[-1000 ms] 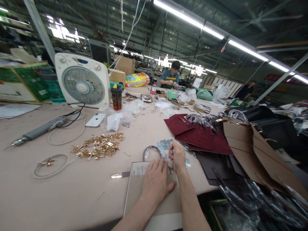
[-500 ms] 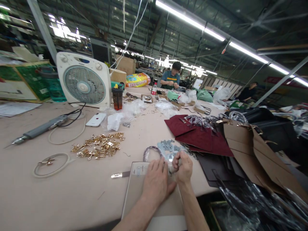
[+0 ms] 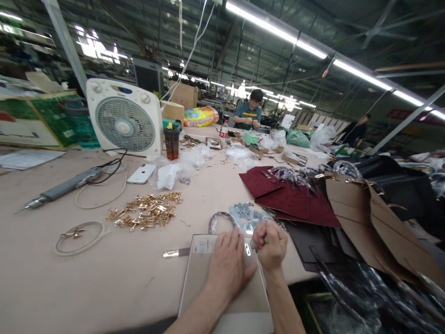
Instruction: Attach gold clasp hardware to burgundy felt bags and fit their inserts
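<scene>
A beige bag piece [image 3: 194, 283] with pale edging lies at the front of the table. My left hand [image 3: 227, 260] rests on it, palm down with fingers stretched out. Close to its right edge sits a small shiny metal plate [image 3: 247, 249] with slots. My right hand [image 3: 270, 243] is a closed fist beside that plate, wrapped round something greyish and mostly hidden by the fingers. From the left side of the bag piece sticks out a dark strap with a metal tip [image 3: 171, 254]. A plastic-wrapped handle [image 3: 217, 215] arches beyond its far edge.
Gold clasps [image 3: 148, 211] lie piled on the left, near a grey electric screwdriver [image 3: 69, 185] and a phone [image 3: 141, 174]. A fan [image 3: 124, 118] stands behind. Grey metal plates [image 3: 243, 213], maroon bag pieces [image 3: 292, 195] and brown bags [image 3: 347, 204] are rightward. A co-worker [image 3: 248, 111] sits opposite.
My right hand has shifted a little right, away from the left hand, and the small metal plate now shows between them. My left hand stays flat on the bag piece.
</scene>
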Motion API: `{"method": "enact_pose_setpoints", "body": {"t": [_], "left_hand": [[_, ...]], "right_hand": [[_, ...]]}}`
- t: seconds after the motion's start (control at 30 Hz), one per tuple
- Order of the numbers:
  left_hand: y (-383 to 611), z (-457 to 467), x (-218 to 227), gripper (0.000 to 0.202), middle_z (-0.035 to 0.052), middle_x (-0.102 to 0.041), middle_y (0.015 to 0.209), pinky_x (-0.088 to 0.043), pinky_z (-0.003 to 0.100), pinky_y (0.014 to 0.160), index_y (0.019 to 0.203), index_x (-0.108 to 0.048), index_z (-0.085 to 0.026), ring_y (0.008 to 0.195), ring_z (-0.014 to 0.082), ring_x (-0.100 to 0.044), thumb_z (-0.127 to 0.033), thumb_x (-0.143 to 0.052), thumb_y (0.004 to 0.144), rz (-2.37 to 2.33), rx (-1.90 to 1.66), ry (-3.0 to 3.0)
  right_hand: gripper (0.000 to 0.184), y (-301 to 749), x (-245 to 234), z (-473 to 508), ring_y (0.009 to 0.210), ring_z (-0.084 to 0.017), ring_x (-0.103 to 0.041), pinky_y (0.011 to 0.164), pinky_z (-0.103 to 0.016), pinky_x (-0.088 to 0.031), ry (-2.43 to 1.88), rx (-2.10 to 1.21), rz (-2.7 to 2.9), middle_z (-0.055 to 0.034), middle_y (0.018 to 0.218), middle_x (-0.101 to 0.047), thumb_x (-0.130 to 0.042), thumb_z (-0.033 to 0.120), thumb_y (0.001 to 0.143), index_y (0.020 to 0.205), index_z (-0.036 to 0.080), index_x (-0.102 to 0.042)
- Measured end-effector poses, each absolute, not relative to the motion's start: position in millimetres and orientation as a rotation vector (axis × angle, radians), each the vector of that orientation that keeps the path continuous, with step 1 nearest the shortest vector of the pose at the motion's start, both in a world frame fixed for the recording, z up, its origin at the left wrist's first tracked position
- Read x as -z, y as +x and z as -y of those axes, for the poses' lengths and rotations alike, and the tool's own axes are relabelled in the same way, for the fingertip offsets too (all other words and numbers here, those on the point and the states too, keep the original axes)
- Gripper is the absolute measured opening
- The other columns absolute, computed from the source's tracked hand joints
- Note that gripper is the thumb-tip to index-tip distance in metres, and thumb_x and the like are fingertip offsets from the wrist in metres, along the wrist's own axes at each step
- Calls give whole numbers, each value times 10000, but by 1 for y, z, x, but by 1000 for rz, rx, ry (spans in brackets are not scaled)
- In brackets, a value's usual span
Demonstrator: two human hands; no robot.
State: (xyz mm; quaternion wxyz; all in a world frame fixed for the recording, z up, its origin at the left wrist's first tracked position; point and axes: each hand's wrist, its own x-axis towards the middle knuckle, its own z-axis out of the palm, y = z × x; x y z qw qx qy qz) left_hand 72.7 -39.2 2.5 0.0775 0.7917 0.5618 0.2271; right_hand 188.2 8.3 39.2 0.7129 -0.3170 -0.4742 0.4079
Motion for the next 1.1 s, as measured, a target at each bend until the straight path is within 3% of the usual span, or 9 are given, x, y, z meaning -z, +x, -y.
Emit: {"method": "enact_pose_setpoints", "body": {"t": [0.1,0.37,0.5,0.6,0.77,0.93,1.1], "left_hand": [[72,40,-5,761,163,-463,1624,-299,552,1242,1496,-532,-148,1449,368,-463,-617,-624,904,-1679,-672,2367],[68,40,-8,760,182,-466,1617,-301,562,1251,1498,-507,-121,1457,379,-456,-590,-626,911,-1619,-708,2335],[37,42,-15,729,110,-472,1621,-373,501,1231,1537,-437,-192,1471,327,-437,-364,-716,886,-1526,-821,2374],[4,43,-21,553,84,-579,1514,-409,492,1209,1400,-571,-220,1429,305,-469,-267,-744,876,-1496,-859,2370],[-24,43,-13,302,49,-703,1305,-480,452,1133,1185,-703,-263,1261,244,-594,-261,-766,890,-1384,-971,2293],[-21,45,-3,337,28,-696,1310,-487,434,1105,1238,-711,-311,1239,234,-594,-304,-765,906,-1388,-1018,2266],[-17,42,-7,216,6,-700,1264,-507,421,1034,1190,-738,-350,1172,222,-605,-341,-661,988,-1471,-960,2275]], "right_hand": [[451,187,-47,-6,422,-95,-361,406,-218,-311,-663,-820,1054,58,503,-374,-581,433,982,594,220,-492],[463,189,-2,-18,381,-73,-318,365,-204,-247,-842,-986,1006,69,504,-406,-602,501,975,629,211,-496],[424,199,-2,-14,397,-72,-340,394,-193,-265,-707,-1018,841,71,523,-415,-619,487,963,661,205,-522],[425,202,-5,-13,408,-66,-339,416,-191,-285,-653,-1037,765,73,532,-417,-636,501,951,668,201,-531],[439,200,-13,-14,407,-64,-342,414,-193,-284,-699,-1052,717,77,548,-424,-647,534,941,681,204,-520],[380,190,-38,-8,424,-71,-384,399,-199,-287,-782,-1012,703,62,573,-459,-678,456,928,692,199,-527],[399,160,-51,1,406,-62,-346,407,-199,-286,-639,-1032,825,68,546,-418,-605,448,980,676,200,-535]]}}
